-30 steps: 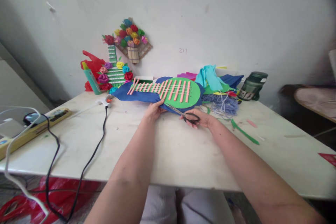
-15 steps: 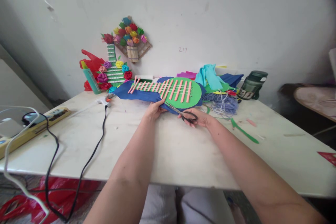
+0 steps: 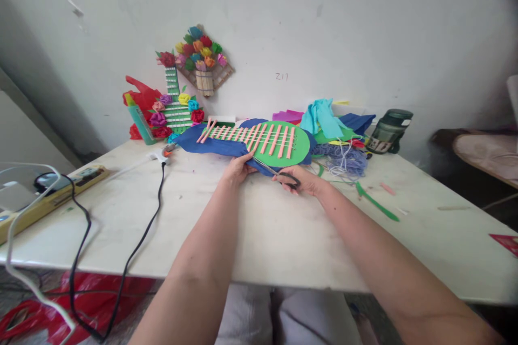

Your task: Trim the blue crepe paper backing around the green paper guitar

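Observation:
A green guitar-shaped craft (image 3: 304, 146) with pink strips and white strings lies on blue crepe paper (image 3: 226, 148) that sticks out around its edge. My left hand (image 3: 239, 168) pinches the blue paper at the craft's near side, thumb on top and fingers underneath. My right hand (image 3: 304, 180) grips the black handles of a pair of scissors (image 3: 290, 178). The blades point left along the craft's lower edge, at the blue paper close to my left thumb. How far the blades are parted is too small to tell.
At the back left stand a glue bottle (image 3: 140, 121) and a flower-trimmed craft guitar (image 3: 178, 113). Yarn (image 3: 343, 159), coloured paper (image 3: 321, 118) and a dark bottle (image 3: 390, 130) are at the right. A power strip (image 3: 52, 194) with cables lies left; a green scrap (image 3: 378, 202) lies right.
My right hand and the scissors have shifted slightly left along the craft's edge, and the scissor handles sit closer together. My left hand and the craft have hardly moved.

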A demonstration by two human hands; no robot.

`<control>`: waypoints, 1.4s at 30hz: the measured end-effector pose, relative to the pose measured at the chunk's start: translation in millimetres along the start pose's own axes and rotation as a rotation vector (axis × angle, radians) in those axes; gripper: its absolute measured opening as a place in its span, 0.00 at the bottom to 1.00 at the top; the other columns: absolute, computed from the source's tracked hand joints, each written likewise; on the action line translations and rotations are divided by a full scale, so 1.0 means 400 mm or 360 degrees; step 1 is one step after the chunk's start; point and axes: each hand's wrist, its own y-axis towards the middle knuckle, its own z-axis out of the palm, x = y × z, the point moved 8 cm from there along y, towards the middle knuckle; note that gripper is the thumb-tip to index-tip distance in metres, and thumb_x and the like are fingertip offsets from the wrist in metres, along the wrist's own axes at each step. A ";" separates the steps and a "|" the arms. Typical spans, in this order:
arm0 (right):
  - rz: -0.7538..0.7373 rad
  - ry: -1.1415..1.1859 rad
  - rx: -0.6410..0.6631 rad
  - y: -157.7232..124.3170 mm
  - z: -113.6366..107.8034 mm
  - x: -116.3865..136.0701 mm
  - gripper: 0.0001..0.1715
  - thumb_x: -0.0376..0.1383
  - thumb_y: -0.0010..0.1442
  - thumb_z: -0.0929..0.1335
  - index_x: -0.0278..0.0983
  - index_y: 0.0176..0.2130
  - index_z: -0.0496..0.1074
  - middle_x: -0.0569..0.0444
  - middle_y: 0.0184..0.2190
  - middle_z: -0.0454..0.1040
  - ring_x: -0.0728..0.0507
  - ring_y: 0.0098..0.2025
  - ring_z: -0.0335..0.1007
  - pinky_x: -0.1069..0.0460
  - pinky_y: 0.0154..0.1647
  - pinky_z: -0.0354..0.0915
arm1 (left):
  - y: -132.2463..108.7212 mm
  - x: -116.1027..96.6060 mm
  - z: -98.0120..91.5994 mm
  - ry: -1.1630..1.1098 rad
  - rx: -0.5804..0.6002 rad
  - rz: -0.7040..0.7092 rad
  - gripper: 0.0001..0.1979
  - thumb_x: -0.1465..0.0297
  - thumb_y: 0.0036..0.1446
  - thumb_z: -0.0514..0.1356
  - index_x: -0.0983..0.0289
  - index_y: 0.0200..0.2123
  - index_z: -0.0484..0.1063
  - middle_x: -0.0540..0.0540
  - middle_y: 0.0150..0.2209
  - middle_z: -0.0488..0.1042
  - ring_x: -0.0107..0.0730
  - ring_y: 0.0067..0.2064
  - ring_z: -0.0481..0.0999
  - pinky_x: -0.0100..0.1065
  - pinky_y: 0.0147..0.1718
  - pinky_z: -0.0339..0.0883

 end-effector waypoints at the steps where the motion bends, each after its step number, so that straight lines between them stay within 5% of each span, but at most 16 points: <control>1: 0.0001 -0.0012 -0.0011 -0.001 -0.001 0.001 0.13 0.39 0.53 0.67 0.30 0.33 0.72 0.60 0.12 0.64 0.55 0.10 0.52 0.59 0.09 0.50 | 0.001 0.000 0.000 -0.0005 0.0001 -0.0003 0.18 0.76 0.48 0.64 0.68 0.45 0.71 0.58 0.34 0.78 0.36 0.28 0.78 0.41 0.30 0.76; 25: -0.0074 -0.0071 -0.0150 0.005 -0.012 0.011 0.15 0.39 0.49 0.69 0.29 0.33 0.72 0.63 0.12 0.60 0.57 0.10 0.48 0.60 0.08 0.46 | 0.008 0.000 -0.003 -0.0054 0.0012 -0.0009 0.16 0.76 0.50 0.63 0.68 0.44 0.72 0.58 0.33 0.79 0.36 0.30 0.78 0.38 0.31 0.76; 34: -0.0050 0.0039 0.0182 -0.026 -0.016 0.006 0.16 0.40 0.48 0.70 0.30 0.33 0.72 0.58 0.13 0.67 0.54 0.11 0.56 0.58 0.08 0.52 | 0.013 -0.014 -0.021 -0.0144 -0.0085 0.0080 0.18 0.77 0.49 0.64 0.66 0.46 0.71 0.55 0.32 0.78 0.31 0.27 0.78 0.34 0.31 0.76; 37: -0.0334 0.0254 -0.0215 -0.035 -0.087 0.047 0.16 0.42 0.47 0.70 0.31 0.32 0.71 0.58 0.13 0.67 0.53 0.11 0.57 0.58 0.09 0.52 | 0.019 -0.017 -0.027 -0.0092 -0.0067 0.0115 0.18 0.75 0.50 0.64 0.66 0.47 0.71 0.55 0.31 0.78 0.31 0.26 0.77 0.33 0.29 0.75; 42: -0.0619 0.0669 -0.1362 -0.077 -0.238 0.037 0.21 0.47 0.43 0.73 0.36 0.30 0.67 0.59 0.16 0.68 0.53 0.13 0.61 0.59 0.09 0.45 | 0.016 -0.018 -0.029 -0.0040 -0.0099 0.0101 0.19 0.74 0.50 0.65 0.66 0.47 0.71 0.56 0.32 0.78 0.31 0.27 0.78 0.34 0.30 0.75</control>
